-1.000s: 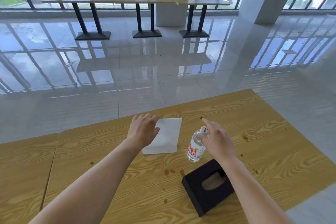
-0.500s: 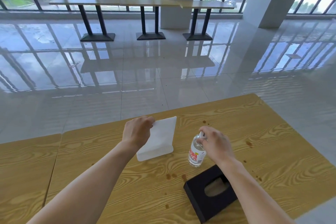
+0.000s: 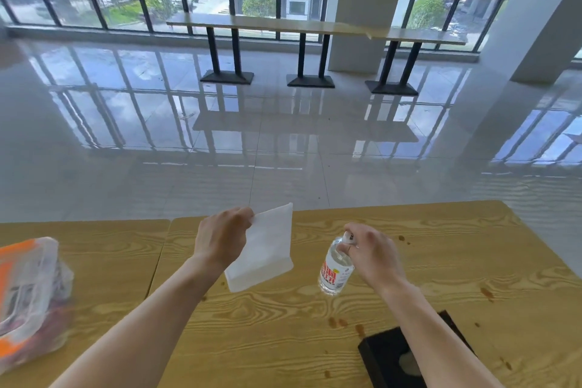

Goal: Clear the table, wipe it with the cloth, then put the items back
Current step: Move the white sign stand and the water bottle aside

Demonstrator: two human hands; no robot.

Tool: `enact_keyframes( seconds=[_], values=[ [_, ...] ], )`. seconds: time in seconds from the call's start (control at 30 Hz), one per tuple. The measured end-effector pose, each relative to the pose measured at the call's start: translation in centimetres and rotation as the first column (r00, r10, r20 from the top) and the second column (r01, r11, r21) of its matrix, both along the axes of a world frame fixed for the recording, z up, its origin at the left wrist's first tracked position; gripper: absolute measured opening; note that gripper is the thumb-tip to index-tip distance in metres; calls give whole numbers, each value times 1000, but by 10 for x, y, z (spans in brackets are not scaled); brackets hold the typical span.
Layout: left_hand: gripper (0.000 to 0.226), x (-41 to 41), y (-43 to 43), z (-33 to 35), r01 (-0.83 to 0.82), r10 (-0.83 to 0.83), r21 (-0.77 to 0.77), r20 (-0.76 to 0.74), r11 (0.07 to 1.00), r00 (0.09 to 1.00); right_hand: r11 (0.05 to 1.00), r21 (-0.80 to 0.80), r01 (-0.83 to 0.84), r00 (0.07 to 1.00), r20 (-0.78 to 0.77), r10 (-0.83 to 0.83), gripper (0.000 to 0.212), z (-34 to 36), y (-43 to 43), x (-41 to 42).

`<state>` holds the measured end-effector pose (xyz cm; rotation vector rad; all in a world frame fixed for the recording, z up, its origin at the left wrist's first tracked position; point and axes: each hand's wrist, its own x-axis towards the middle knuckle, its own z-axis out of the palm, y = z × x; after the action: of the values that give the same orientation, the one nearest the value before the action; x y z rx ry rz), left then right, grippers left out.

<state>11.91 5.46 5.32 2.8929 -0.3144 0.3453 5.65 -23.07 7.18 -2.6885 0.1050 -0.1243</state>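
My left hand (image 3: 222, 238) pinches the top corner of a white folded cloth (image 3: 266, 250), which hangs lifted above the wooden table (image 3: 283, 324). My right hand (image 3: 370, 253) grips the neck and cap of a small clear water bottle (image 3: 335, 271) with a red and white label; the bottle is tilted and raised off the table. A black tissue box (image 3: 387, 359) lies near the front right, partly hidden by my right forearm. Brown stains (image 3: 343, 323) dot the wood.
A clear plastic bag with orange print (image 3: 28, 296) sits on the adjoining table at the far left. A seam separates the two tabletops. Beyond the far edge lies glossy tiled floor, with a long bench table (image 3: 315, 27) by the windows.
My left hand closed on the cloth and lifted it off the table. My right hand took hold of the bottle and raised it. The view swung left, bringing the plastic bag into sight.
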Motion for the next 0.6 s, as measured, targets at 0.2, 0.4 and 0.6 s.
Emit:
enact_keyframes(
  seconds=[0.2, 0.4, 0.6],
  values=[
    [12, -16, 61, 7, -124, 124, 15, -7, 992, 992, 995, 0, -102, 995, 12, 102, 28, 7, 50, 20],
    [18, -25, 121, 13, -264, 264, 35, -7, 964, 964, 981, 22, -193, 981, 23, 192, 28, 13, 107, 40],
    [24, -18, 186, 20, -350, 349, 15, 14, 937, 937, 950, 48, -309, 951, 40, 307, 23, 15, 173, 62]
  ],
)
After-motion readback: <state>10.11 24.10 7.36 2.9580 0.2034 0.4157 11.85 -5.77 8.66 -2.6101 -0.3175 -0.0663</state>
